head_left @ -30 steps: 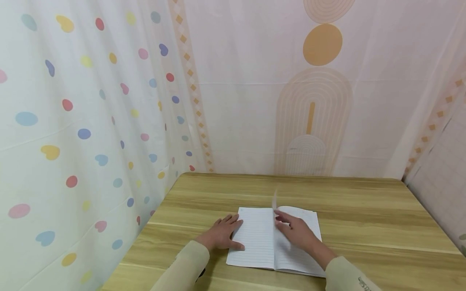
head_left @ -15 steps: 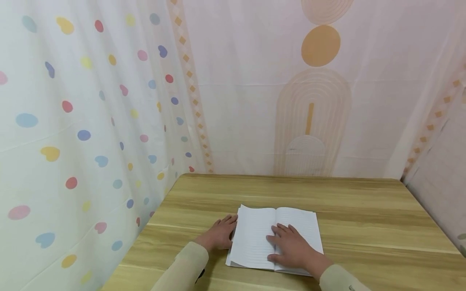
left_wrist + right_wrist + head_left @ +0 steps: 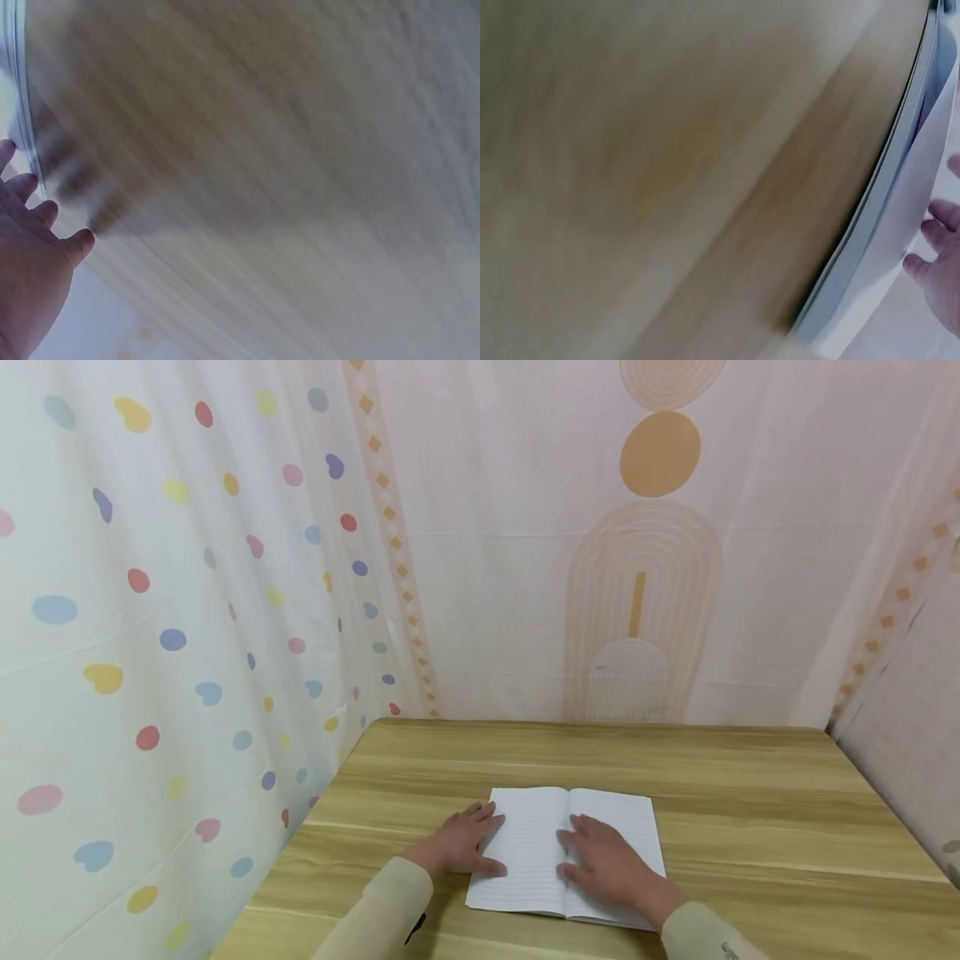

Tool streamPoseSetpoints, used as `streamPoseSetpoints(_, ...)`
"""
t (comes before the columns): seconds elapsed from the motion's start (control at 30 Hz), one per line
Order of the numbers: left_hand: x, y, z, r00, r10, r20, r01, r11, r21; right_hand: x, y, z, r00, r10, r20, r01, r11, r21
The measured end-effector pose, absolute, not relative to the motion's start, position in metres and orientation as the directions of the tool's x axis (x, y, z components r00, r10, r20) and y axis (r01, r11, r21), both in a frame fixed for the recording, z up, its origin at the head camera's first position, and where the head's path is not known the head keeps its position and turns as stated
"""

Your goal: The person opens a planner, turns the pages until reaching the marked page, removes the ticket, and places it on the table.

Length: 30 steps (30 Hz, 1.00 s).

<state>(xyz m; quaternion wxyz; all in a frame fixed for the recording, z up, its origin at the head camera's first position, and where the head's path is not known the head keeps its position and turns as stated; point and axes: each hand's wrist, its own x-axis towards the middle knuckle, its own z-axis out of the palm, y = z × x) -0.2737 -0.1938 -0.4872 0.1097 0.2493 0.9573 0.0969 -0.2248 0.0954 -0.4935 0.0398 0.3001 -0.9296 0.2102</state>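
White and ruled, the open paper notebook (image 3: 525, 852) could crease if the right hand (image 3: 611, 864) slides across its fold (image 3: 567, 800) leftward, both it and the left hand (image 3: 457, 845) spread-fingered.

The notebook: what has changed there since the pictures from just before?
A page that stood raised at the fold of the notebook has turned leftward and now lies down. The right hand, which held it, has let go and rests by the fold. The left hand is at the left edge, as at first, and the notebook keeps its place on the table.
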Motion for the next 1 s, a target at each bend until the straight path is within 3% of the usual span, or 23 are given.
streamPoseSetpoints(0.17,-0.271,-0.191,-0.487,-0.850,0.494,-0.183,0.453,0.863,0.225,-0.238,0.124,-0.497,-0.898,-0.383,0.217,-0.440,0.794,-0.418)
streamPoseSetpoints(0.43,-0.271,-0.192,-0.488,-0.843,0.507,-0.181,0.465,0.855,0.231,-0.260,0.172,-0.506,-0.977,-0.208,0.036,-0.206,0.900,-0.384)
streamPoseSetpoints(0.8,-0.272,-0.193,-0.487,-0.845,0.504,-0.177,0.461,0.856,0.235,-0.258,0.178,-0.500,-0.979,-0.201,0.022,-0.194,0.903,-0.384)
streamPoseSetpoints(1.0,-0.272,-0.194,-0.488,-0.845,0.500,-0.189,0.455,0.859,0.237,-0.259,0.175,-0.505,-0.960,-0.241,0.144,-0.278,0.887,-0.368)
